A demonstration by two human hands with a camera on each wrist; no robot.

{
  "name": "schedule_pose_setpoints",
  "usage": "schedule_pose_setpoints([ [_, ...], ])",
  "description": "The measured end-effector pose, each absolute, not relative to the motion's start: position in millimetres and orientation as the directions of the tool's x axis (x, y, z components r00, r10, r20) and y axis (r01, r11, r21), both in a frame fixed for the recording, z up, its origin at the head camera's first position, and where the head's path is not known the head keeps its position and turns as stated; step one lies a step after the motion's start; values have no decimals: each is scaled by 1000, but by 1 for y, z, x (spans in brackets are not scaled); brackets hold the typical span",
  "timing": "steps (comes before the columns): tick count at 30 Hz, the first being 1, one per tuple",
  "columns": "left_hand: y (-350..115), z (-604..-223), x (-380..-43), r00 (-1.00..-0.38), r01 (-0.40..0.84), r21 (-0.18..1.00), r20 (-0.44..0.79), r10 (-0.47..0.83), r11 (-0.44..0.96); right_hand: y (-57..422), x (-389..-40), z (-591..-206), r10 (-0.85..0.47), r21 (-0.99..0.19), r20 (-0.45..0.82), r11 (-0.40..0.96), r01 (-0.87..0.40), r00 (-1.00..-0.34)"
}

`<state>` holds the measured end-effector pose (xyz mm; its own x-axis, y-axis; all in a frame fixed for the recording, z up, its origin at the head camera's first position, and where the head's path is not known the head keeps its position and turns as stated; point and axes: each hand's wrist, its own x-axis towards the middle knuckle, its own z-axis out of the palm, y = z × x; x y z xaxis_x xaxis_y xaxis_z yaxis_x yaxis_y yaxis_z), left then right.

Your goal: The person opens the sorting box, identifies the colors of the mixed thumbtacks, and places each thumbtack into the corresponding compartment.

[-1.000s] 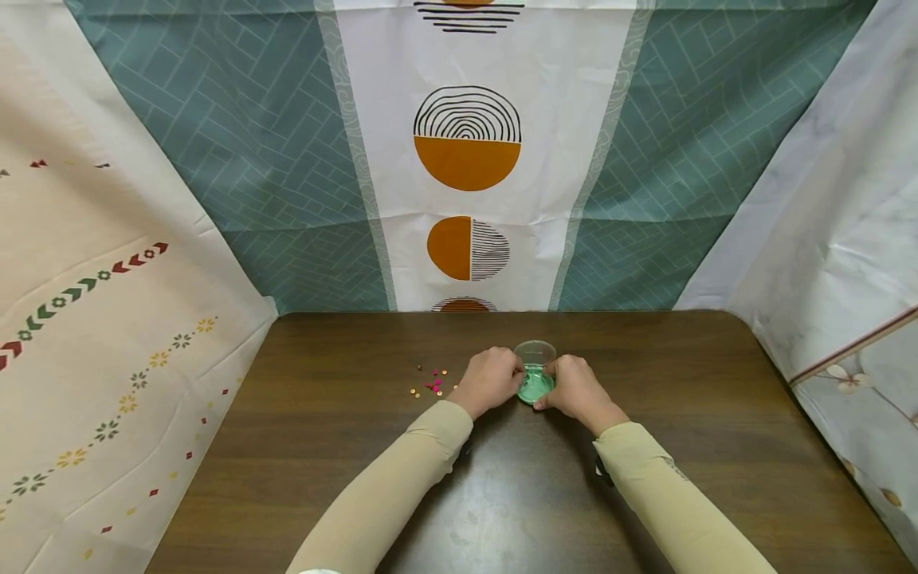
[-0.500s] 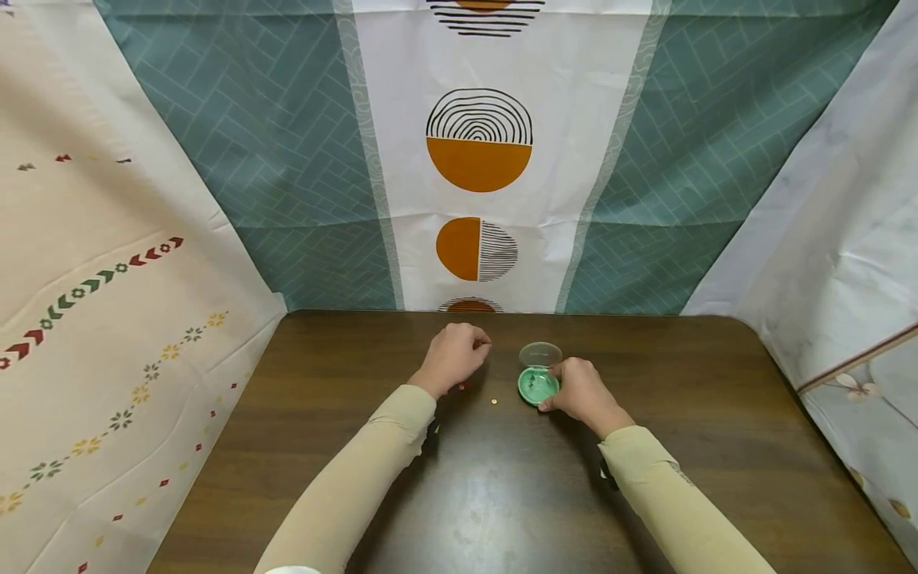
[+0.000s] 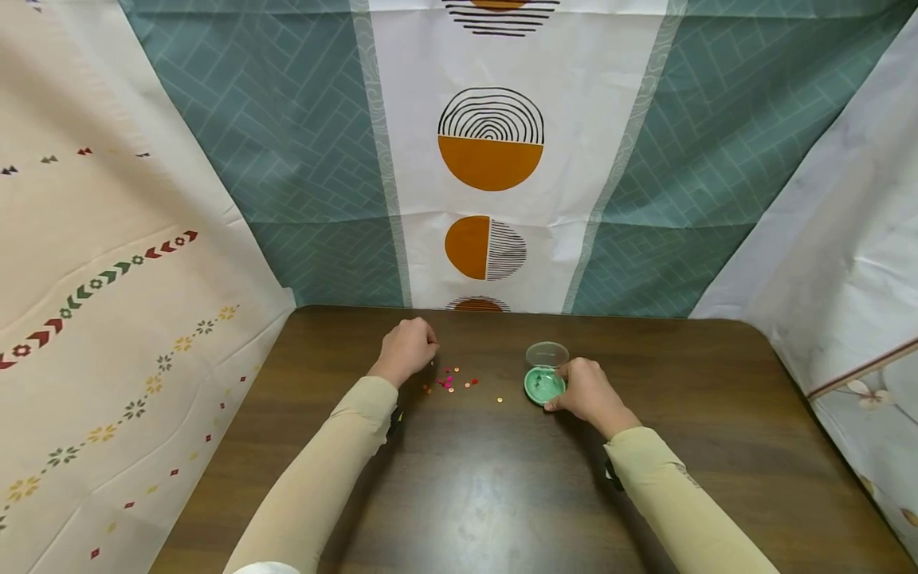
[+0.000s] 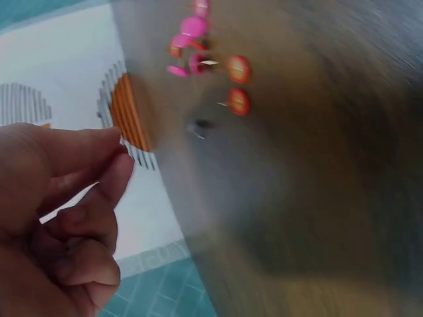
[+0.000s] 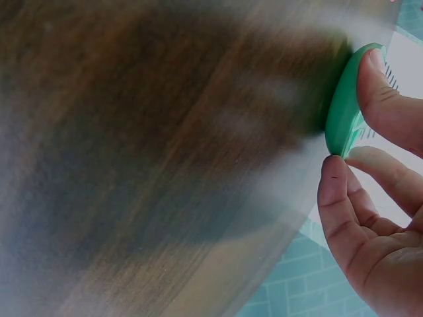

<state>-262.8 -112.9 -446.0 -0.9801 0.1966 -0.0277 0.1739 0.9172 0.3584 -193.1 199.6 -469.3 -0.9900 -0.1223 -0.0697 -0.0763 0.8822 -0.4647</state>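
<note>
My right hand [image 3: 586, 391] grips the rim of a small round green case [image 3: 532, 391] between thumb and fingers. Its clear lid [image 3: 547, 351] stands open at the back, and a few small dark bits lie inside. In the right wrist view, the thumb is on one side of the green case [image 5: 344, 109] and fingertips on the other. My left hand [image 3: 409, 349] hovers beyond scattered thumbtacks [image 3: 448, 381]. Its thumb and index tips come together in the left wrist view, with no tack visible between them. A dark tack [image 4: 198, 128] lies near those tips, beside pink and orange thumbtacks [image 4: 194, 28].
The tacks sit on a dark brown wooden table [image 3: 459, 494], with a lone gold tack [image 3: 500, 400] between them and the green case. A patterned cloth [image 3: 491, 171] hangs along the table's back edge, and other cloths stand at both sides.
My left hand has left the green case and moved left, past the scattered tacks. The right hand has kept its grip on the case. The head view has shifted slightly.
</note>
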Motion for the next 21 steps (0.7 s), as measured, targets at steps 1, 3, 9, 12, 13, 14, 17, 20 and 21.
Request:
schedule_pose_setpoints([
  [1, -114, -448, -262, -980, 170, 331, -44, 195, 928, 200, -193, -469, -120, -465, -69, 882, -74, -990],
  [3, -114, -450, -261, -980, 161, 289, -69, 189, 944, 200, -193, -469, -117, -464, -67, 883, -73, -991],
  [9, -114, -457, -258, -982, 125, 247, -110, 156, 961, 202, -194, -471, -113, -474, -82, 878, -61, -990],
  [12, -114, -461, -258, -981, 119, 241, -119, 151, 963, 202, -194, -473, -117, -475, -80, 878, -65, -990],
  [13, -114, -462, -257, -981, 117, 240, -121, 149, 964, 202, -194, -473, -118, -473, -79, 878, -67, -990],
  [14, -114, -463, -257, -981, 116, 239, -124, 149, 964, 202, -194, -473, -118, -470, -76, 880, -69, -990],
  [17, -115, -467, -257, -981, 116, 233, -124, 148, 966, 202, -193, -472, -121, -465, -68, 882, -76, -990],
  [20, -115, -470, -257, -982, 125, 230, -113, 154, 965, 201, -193, -470, -123, -463, -64, 883, -80, -990],
  [21, -116, -470, -257, -982, 129, 230, -106, 156, 965, 201, -192, -470, -122, -464, -65, 882, -78, -990],
])
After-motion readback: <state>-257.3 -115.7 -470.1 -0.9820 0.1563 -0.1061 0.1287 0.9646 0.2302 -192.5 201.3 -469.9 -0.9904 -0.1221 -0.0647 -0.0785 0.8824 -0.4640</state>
